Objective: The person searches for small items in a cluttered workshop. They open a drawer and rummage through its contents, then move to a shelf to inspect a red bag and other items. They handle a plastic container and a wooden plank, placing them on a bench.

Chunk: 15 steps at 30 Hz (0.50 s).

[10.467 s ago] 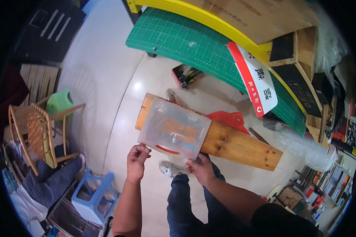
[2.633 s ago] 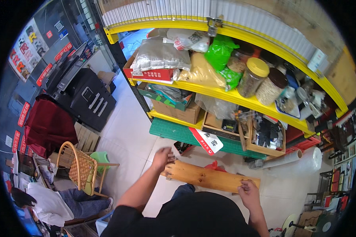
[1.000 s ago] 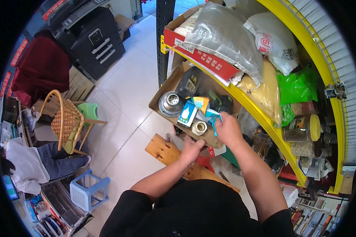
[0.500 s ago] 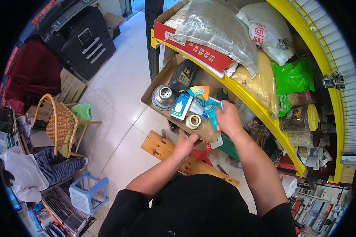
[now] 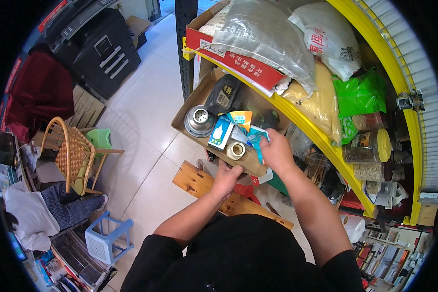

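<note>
An open shallow cardboard box (image 5: 186, 135) juts out from under a yellow shelf beam. My left hand (image 5: 227, 178) grips its near edge, thumb on the rim and fingers mostly hidden below. At the box's right front, my right hand (image 5: 277, 150) pinches a blue packet (image 5: 256, 140). Beside the packet lie a cream-coloured roll (image 5: 236, 151) and a small blue and white carton (image 5: 221, 132). An orange and white packet (image 5: 242, 118) rests behind them. Farther left sit a round metal fitting with a perforated top (image 5: 199, 118) and a black case-like object (image 5: 223, 94).
Sacks (image 5: 267, 36) and a red carton (image 5: 238, 61) load the yellow shelf (image 5: 297, 117) above the box. Below is a wooden bench (image 5: 192, 180). To the left stand a woven chair (image 5: 73, 155), a blue stool (image 5: 107, 238) and a black printer (image 5: 107, 53). Another person (image 5: 39, 214) is at far left.
The right hand has shifted slightly left with the blue packet. The orange and white packet also lies slightly differently. The left hand keeps its hold on the box.
</note>
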Tool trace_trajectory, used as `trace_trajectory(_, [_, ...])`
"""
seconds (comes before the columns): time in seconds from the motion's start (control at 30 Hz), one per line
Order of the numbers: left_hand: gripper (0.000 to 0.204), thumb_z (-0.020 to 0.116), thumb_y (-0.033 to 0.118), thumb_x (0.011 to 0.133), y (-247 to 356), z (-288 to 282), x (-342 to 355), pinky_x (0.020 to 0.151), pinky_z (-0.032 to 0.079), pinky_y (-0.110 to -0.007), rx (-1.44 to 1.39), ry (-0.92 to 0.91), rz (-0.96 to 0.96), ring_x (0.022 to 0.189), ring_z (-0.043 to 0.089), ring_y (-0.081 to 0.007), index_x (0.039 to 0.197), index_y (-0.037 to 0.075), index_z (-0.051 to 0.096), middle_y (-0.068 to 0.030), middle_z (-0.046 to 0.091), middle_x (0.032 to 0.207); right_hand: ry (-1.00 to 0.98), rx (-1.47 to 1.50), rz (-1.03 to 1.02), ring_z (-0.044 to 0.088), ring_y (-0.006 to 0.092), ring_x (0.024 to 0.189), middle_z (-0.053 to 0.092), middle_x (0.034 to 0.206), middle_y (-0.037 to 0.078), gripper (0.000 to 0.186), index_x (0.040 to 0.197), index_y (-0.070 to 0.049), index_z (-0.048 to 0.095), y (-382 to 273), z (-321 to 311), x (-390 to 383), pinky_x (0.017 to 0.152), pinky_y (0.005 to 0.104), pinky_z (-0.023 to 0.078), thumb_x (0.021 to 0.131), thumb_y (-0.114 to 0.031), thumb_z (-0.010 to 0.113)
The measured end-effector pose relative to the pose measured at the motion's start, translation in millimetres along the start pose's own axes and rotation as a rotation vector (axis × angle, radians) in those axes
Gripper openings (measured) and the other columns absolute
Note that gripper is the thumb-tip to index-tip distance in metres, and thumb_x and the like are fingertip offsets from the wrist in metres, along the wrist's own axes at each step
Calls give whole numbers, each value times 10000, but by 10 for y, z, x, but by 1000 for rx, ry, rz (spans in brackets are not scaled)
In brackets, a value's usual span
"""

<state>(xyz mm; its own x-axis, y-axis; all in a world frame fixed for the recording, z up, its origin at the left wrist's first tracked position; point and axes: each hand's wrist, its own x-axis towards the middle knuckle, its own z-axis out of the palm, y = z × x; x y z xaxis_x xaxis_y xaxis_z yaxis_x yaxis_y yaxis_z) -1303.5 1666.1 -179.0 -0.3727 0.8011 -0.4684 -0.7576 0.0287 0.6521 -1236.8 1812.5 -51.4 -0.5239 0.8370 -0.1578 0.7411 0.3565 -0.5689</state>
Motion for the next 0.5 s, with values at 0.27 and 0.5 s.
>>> trace_trajectory(0.27, [599, 620, 14, 874, 142, 77, -85, 896, 569, -394, -54, -13, -31, 1106, 629, -273, 1387, -9, 312, -158, 571, 1241, -70, 50, -86, 654, 436, 817, 674, 857, 236, 239, 1070, -39, 658, 99, 103, -139, 735, 500, 521, 914, -205, 585])
trace_trajectory(0.5, [472, 628, 39, 911, 176, 73, -94, 892, 557, -334, -98, -72, 4, 1075, 641, -226, 1332, -34, 429, -164, 593, 1227, -153, -116, -427, 627, 371, 1033, 650, 1091, 159, 398, 1229, -98, 653, 170, 120, -345, 891, 469, 499, 926, -357, 633])
